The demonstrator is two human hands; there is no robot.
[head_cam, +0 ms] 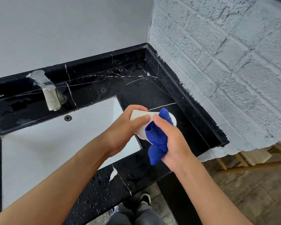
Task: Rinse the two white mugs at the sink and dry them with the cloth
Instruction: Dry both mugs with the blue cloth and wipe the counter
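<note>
Step in hand: drying. The left hand (123, 132) is wrapped around a white mug (140, 117), fingers curled over its side, holding it tilted with the mouth turned toward the person's right. The right hand (172, 142) is closed on a bunched blue cloth (157, 138), thumb on top, pressing the cloth against the mug's rim and mouth. The mug is held in the air just past the right corner of the sink (55, 143), over the black counter (161, 95); it touches neither. The second mug is not in view, so how far along the task stands cannot be told. Judged next move: work the cloth around or into the mug while the left hand turns it, which calls for a firm hold, since a wet mug is likely slippery. Water drops lie on the counter in front of the sink. Room: the counter to the right of the sink is bare back to the brick wall (225, 70) and would serve for setting down. The tap (47, 90) stands behind the sink, well apart from the hands. The counter's near edge lies close below the right wrist.
</note>
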